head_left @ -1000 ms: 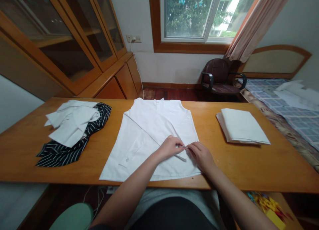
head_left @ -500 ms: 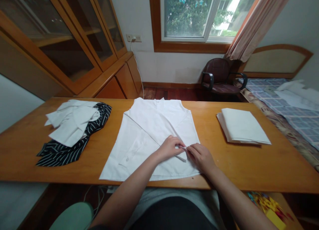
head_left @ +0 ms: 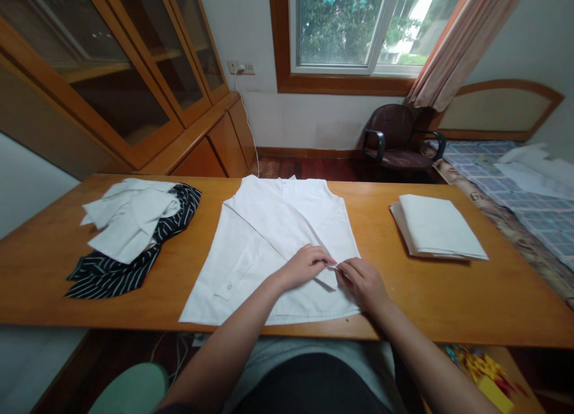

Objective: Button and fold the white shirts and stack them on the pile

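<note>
A white shirt (head_left: 264,235) lies flat on the wooden table (head_left: 448,294), collar towards the window, with a sleeve folded diagonally across it. My left hand (head_left: 305,266) and my right hand (head_left: 364,282) meet over the shirt's lower right part. Both pinch the end of the folded sleeve, the cuff (head_left: 330,270), fingers curled and closed on the fabric.
A pile of white and black-striped clothes (head_left: 130,235) lies at the table's left. A folded white stack (head_left: 437,229) sits at the right. Beyond the table are a dark office chair (head_left: 394,140), a wooden cabinet (head_left: 134,85), a window and a bed (head_left: 520,193).
Both hands stay at the cuff and have shifted only slightly; the fingers have closed a little tighter on the sleeve end.
</note>
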The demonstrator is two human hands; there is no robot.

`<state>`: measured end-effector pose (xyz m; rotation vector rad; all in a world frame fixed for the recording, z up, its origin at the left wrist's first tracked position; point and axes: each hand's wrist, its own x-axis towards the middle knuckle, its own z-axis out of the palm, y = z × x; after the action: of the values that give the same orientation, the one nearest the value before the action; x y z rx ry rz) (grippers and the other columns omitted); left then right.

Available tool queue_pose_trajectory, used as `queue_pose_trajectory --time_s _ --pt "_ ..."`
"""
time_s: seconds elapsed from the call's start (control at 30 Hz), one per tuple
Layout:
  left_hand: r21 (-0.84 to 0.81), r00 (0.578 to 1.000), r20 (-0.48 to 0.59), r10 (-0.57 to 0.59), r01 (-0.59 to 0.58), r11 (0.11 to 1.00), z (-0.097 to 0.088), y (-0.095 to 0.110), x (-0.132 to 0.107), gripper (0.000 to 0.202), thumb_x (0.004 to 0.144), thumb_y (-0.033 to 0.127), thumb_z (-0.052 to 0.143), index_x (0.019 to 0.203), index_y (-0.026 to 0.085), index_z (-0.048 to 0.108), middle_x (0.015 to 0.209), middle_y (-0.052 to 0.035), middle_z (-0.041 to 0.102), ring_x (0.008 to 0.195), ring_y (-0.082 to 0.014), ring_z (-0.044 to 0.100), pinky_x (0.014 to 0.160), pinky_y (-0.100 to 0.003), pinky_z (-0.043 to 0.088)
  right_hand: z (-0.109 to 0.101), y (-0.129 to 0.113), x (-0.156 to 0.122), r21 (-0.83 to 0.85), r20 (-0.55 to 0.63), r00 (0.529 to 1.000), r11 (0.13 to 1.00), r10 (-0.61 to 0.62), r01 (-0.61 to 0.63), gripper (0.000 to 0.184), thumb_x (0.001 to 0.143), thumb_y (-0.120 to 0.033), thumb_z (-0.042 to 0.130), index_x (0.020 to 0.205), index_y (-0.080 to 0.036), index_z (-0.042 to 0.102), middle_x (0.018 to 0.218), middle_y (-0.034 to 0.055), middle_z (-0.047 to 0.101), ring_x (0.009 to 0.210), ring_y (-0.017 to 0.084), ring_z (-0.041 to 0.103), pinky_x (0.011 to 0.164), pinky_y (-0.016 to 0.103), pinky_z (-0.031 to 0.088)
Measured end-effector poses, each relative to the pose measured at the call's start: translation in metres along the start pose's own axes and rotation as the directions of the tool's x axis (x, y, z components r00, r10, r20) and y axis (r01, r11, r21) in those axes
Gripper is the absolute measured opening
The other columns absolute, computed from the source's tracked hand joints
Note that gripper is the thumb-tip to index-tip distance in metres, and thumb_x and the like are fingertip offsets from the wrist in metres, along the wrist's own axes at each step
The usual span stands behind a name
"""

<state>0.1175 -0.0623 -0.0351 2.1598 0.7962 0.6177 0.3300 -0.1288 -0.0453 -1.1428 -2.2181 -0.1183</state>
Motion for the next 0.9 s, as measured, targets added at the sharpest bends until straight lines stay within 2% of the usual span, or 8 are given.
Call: queue_pose_trajectory --time_s 0.07,0.2,0.37,0.5,0.7,0.9 --pt "0.023 0.999 0.010 0.037 -0.038 0.999 -0.001 0.000 0.001 0.029 0.092 0.008 0.053 0.103 0.020 0.076 0.098 -0.0024 0.075 0.095 -0.0169 0.065 0.092 -0.031 0.046 0.000 0.000 0.000 0.003 0.009 1.000 1.000 0.003 -0.003 0.010 0.094 -0.013 0.058 0.093 -0.019 0.066 0.079 0.0060 0.066 0.072 0.018 0.057 0.070 0.031 0.042" --pt "0.172 0.992 0.041 0.120 -0.125 0.977 -0.004 0.001 0.006 0.019 0.098 0.021 0.058 0.102 0.021 0.076 0.098 -0.0036 0.072 0.095 -0.0175 0.064 0.087 -0.030 0.046 0.001 0.003 -0.004 0.010 0.024 1.000 1.000 0.013 -0.013 0.010 0.095 -0.014 0.058 0.096 -0.019 0.067 0.081 0.0060 0.066 0.073 0.018 0.057 0.070 0.031 0.043" --pt "0.391 0.964 0.110 0.240 -0.264 0.882 -0.008 0.004 0.012 0.020 0.100 0.031 0.057 0.099 0.021 0.074 0.094 -0.0037 0.070 0.090 -0.0177 0.062 0.080 -0.031 0.042 0.001 0.005 -0.007 0.019 0.012 1.000 1.000 0.006 -0.006 0.010 0.096 -0.015 0.058 0.097 -0.019 0.067 0.082 0.0067 0.067 0.074 0.019 0.057 0.069 0.031 0.044" --pt "0.462 0.940 0.118 0.319 -0.337 0.821 -0.011 0.005 0.011 0.022 0.102 0.031 0.053 0.100 0.021 0.073 0.094 -0.0036 0.069 0.088 -0.0171 0.061 0.076 -0.032 0.039 0.000 0.004 -0.007 0.024 -0.012 1.000 1.000 0.001 0.000 0.010 0.095 -0.014 0.058 0.097 -0.019 0.067 0.082 0.0068 0.067 0.074 0.018 0.057 0.069 0.031 0.044" --pt "0.502 0.940 0.065 0.336 -0.322 0.803 -0.008 0.001 0.009 0.025 0.103 0.030 0.050 0.097 0.020 0.072 0.093 -0.0043 0.069 0.086 -0.0178 0.060 0.076 -0.033 0.039 -0.003 0.002 -0.005 0.037 0.009 1.000 0.999 -0.006 0.006 0.011 0.095 -0.015 0.057 0.097 -0.020 0.066 0.083 0.0069 0.067 0.075 0.019 0.057 0.069 0.031 0.045" --pt "0.432 0.947 0.055 0.315 -0.307 0.848 -0.009 0.003 0.002 0.019 0.101 0.027 0.053 0.100 0.020 0.070 0.097 -0.0054 0.069 0.090 -0.0181 0.060 0.082 -0.033 0.044 -0.017 0.005 -0.005 0.109 0.125 0.992 0.994 0.013 -0.027 0.013 0.089 -0.014 0.054 0.095 -0.020 0.064 0.084 0.0075 0.063 0.077 0.021 0.055 0.071 0.033 0.045"
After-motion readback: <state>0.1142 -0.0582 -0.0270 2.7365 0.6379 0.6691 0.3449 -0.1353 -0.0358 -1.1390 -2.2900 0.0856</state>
